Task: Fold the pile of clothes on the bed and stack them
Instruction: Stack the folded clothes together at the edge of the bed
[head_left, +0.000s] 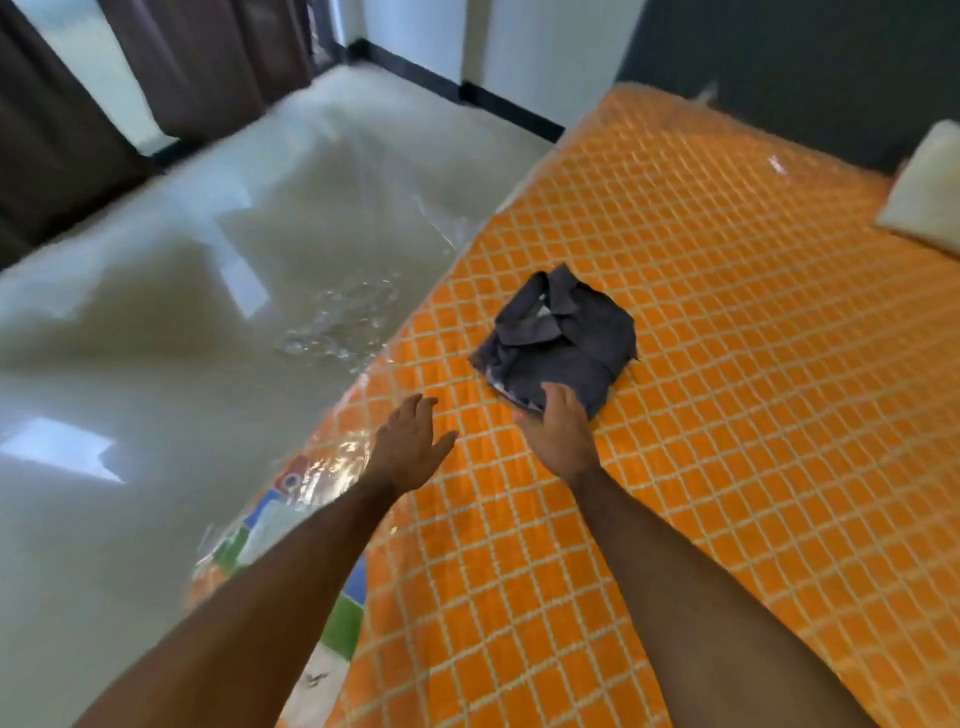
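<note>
A folded dark grey shirt (563, 340), collar up, lies on the orange checked mattress (727, 364) near its left edge. My right hand (558, 423) reaches to the shirt's near edge, fingers curled at the fabric; the grip itself is hidden. My left hand (410, 439) hovers open over the mattress left of the shirt, fingers straight, touching nothing. No other clothes are in view.
The mattress is wrapped in clear plastic, with a coloured label (291, 519) on its near left side. A white pillow (930, 187) lies at the far right. Glossy pale floor (182, 312) spreads to the left, with dark curtains (52, 130) behind.
</note>
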